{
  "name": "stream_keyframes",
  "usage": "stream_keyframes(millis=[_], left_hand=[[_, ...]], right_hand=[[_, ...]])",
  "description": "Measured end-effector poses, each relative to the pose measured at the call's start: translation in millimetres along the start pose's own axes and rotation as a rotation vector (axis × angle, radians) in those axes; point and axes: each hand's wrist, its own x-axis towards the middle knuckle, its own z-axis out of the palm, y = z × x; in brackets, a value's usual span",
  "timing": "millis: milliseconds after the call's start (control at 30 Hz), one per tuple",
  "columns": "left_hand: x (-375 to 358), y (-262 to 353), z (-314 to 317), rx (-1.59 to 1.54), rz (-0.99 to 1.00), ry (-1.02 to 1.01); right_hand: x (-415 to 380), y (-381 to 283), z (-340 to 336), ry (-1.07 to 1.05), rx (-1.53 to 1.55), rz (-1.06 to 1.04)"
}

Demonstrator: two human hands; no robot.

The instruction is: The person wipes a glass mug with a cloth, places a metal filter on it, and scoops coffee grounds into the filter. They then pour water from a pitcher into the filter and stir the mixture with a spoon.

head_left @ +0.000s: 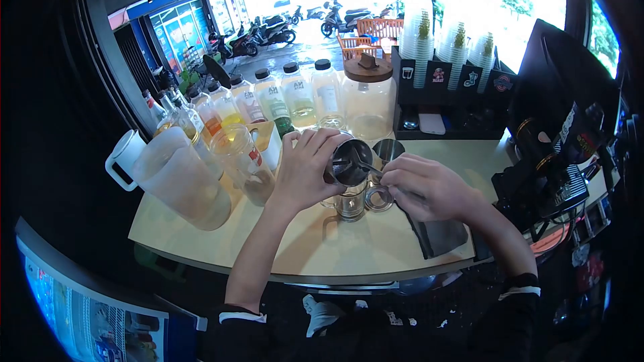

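Note:
My left hand is wrapped round a dark metal cup, tilted with its mouth toward me. In my right hand is a spoon, pinched by the handle, its far end inside the cup. What the cup contains is too dark to make out. Directly beneath the cup stands a clear glass on the counter. A round glass item sits just right of it, close under my right fingers. Another metal cup shows behind my right hand.
Left on the counter stand a cloudy pitcher and a tall plastic cup. Several capped bottles and a wooden-lidded jar line the back. A dark cloth lies right, near a black machine.

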Motion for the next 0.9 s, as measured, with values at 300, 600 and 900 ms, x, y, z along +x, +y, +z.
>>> stream_keyframes(millis=[300, 600, 900], left_hand=[[-2.1, -2.4, 2.3, 0.013, 0.004, 0.002], [-6.3, -5.9, 4.8, -0.002, 0.005, 0.056], [-10.7, -13.0, 15.2, -0.165, -0.064, 0.086]], right_hand=[[-4.8, -0.4, 0.8, -0.001, -0.016, -0.021], [-14.7, -8.6, -3.9, 0.011, 0.115, 0.095], [-20.6, -10.7, 8.7, 0.023, -0.119, -0.065]])
